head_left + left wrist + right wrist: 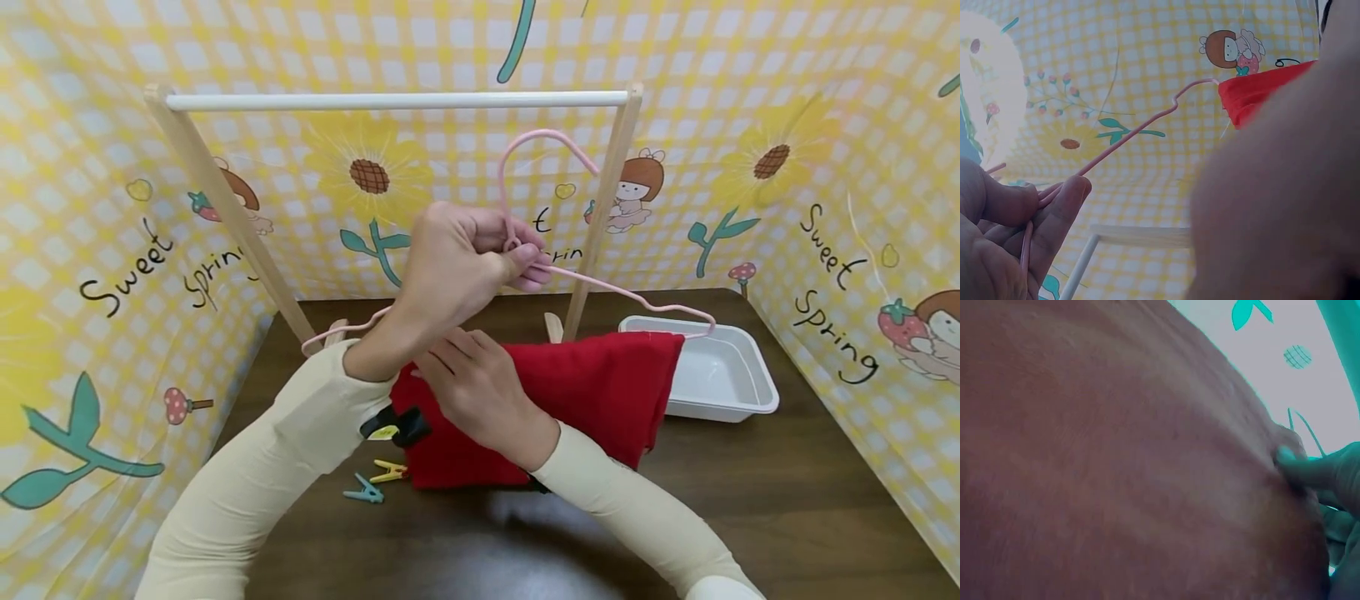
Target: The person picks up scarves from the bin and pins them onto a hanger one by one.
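Note:
My left hand (468, 258) pinches a pink wire hanger (592, 282) at the base of its hook, with the hook pointing up. In the left wrist view, thumb and fingers close round the pink wire. A folded red cloth (592, 375) hangs across the hanger's lower part; its exact kind is unclear. Below the left wrist, my right hand (483, 392) grips the cloth's upper edge with curled fingers. Up close in the right wrist view, a broad reddish-brown surface, apparently the cloth, fills most of the picture, and the right thumb (1310, 472) presses its edge.
A wooden rack with a white rail (397, 101) stands behind the hands. At the right back is a white plastic tray (720, 408). A yellow clothes peg (390, 472) and a blue clothes peg (364, 490) lie on the dark table (750, 517). Patterned fabric walls surround it.

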The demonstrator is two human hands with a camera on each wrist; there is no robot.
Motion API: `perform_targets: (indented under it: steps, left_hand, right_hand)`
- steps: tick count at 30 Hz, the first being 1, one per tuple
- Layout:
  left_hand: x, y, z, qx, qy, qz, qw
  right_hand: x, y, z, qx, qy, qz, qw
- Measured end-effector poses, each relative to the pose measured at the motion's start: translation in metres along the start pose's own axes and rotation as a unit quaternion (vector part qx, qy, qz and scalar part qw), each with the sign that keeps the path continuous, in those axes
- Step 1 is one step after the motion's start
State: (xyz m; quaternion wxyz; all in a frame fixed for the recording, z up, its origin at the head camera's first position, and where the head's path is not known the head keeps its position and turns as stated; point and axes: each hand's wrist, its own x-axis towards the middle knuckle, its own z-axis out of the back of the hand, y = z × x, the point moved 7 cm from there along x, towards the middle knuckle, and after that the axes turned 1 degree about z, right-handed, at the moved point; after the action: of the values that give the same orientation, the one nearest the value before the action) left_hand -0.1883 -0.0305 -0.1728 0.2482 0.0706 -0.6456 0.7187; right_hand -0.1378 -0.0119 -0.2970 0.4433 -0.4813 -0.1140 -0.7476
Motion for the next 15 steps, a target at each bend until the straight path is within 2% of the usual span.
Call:
perform_targets:
  steps: [5,8,11,15]
  left_hand:
    - [-0.005,0.004,0.002,0.002,-0.004,-0.011,0.9999]
    - [-0.006,0.010,0.002,0.012,-0.002,-0.010,0.9999]
    - [-0.006,0.014,-0.002,0.015,0.004,-0.008,0.9998]
    - [-0.005,0.017,-0.006,0.009,0.015,0.005,0.9998]
  right_hand:
    - [0.001,-0.001,0.001,0.046,-0.007,-0.033,0.9983]
    - [0.004,-0.005,0.003,0.069,0.000,-0.071,0.9950]
    - [0.007,-0.014,0.005,0.097,0.003,-0.130,0.9868]
    - [0.010,-0.028,0.010,0.131,0.012,-0.203,0.9704]
